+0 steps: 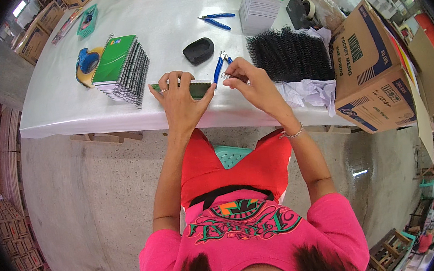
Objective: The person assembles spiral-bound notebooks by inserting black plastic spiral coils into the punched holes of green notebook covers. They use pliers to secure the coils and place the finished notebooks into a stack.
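A view from above of a person seated at a white table (pixel 69 116), working on small spiral notebooks.

At the upper left of the frame, a yellow and blue tape dispenser (pixel 85 64) sits just beside a slanted stack of green-covered notebooks (pixel 122 69), set off to one side, apart from the hands.

At centre, the left hand (pixel 179 97) grips a single green notebook (pixel 191 90) standing on its long edge near the table's front edge, fingers curled over the top and thumb at the side. Held this way it looks steadied so that its right end faces the other hand.

Just right of it, blue-handled pliers (pixel 219 67) lie on the table within easy reach, with a black oval object (pixel 199 50) behind them.

The right hand (pixel 251 80) is pinched closed at the notebook's right end, fingertips together as if on the wire binding (the wire itself is too small to make out).

Further right, a heap of black spiral coils (pixel 290 52) rests on white paper, close to that hand. A second pair of blue pliers (pixel 216 20) and another notebook stack (pixel 262 3) sit toward the top. An open cardboard box (pixel 373 76) fills the right side.
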`<state>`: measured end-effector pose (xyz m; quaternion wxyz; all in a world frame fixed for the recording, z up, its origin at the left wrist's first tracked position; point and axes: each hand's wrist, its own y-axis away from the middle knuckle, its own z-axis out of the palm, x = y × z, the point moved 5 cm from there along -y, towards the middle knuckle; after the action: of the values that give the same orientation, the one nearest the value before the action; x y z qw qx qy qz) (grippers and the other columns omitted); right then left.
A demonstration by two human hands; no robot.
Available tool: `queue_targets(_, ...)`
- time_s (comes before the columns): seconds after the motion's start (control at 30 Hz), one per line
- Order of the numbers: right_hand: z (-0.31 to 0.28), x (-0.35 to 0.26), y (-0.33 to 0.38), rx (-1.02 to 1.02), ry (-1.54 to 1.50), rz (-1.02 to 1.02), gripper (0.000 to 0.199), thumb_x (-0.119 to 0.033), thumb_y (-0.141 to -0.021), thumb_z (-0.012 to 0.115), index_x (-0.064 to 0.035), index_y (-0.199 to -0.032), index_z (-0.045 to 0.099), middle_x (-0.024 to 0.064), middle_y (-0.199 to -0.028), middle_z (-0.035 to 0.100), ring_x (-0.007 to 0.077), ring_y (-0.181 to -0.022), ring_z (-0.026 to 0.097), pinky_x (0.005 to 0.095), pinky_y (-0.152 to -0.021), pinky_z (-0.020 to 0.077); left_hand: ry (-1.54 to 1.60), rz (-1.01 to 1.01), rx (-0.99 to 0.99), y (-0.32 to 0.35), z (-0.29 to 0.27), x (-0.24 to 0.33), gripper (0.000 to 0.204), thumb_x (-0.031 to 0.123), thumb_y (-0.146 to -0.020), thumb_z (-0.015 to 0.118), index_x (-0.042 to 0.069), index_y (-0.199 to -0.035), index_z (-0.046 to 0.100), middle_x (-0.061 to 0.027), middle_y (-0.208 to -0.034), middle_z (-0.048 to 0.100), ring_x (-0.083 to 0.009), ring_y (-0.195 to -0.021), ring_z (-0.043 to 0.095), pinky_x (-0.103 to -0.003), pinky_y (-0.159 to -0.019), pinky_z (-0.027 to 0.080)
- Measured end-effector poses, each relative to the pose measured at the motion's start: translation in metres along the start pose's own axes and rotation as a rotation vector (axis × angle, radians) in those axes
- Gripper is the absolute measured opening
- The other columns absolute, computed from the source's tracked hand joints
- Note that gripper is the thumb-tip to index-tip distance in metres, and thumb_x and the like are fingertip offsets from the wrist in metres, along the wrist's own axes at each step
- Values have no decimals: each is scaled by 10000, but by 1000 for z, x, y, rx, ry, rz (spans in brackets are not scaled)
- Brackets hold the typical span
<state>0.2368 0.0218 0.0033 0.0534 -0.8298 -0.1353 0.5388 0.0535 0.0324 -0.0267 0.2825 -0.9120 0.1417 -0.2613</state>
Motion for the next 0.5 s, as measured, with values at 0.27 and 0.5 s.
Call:
queue_targets(0.27, 15, 8, -11, -20, 61, -39, 183, -89, -886, 696, 11, -999, 592, 90, -867, 676, 115, -742, 596, 272, -701, 496, -54, 36, 60, -2, -3, 3, 442, 424, -685, 806, 101, -913, 610, -52, -1045, 560, -293, -1108, 451, -535, -949, 298)
queue_targets(0.5, 18, -1, -8, 56, 154, -181, 189, -63, -842, 707, -2, -1004, 629, 97, -864, 642, 188, -755, 598, 302, -697, 487, -62, 24, 40, 0, -2, 2, 442, 421, -686, 803, 105, -924, 606, -49, -1042, 557, -292, -1130, 447, -576, -959, 292)
